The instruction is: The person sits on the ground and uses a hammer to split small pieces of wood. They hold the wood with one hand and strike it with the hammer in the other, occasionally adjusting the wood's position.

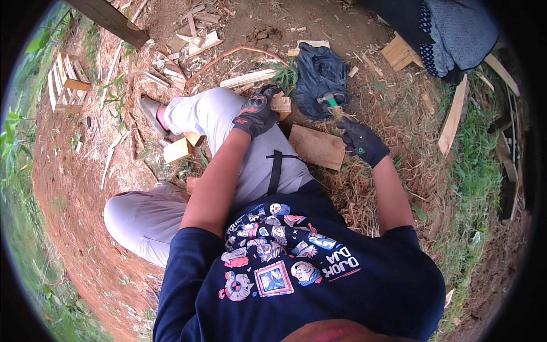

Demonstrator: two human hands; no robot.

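I sit on bare ground with both hands in black gloves. My left hand [257, 113] rests over my raised knee and grips a small pale wood block [281, 105]. My right hand [361, 141] is closed around the wooden handle of a hammer [331, 100], whose steel head with a green neck lies over a dark blue cloth bag [320, 74]. A flat wooden board [317, 147] lies on the ground between my two hands, just below the block.
Wood offcuts and splinters [188, 34] litter the soil ahead. A small slatted crate [65, 82] stands far left. A wood block [178, 150] lies by my foot. Another person in dark clothes [450, 34] sits at the upper right beside planks [454, 117] and grass.
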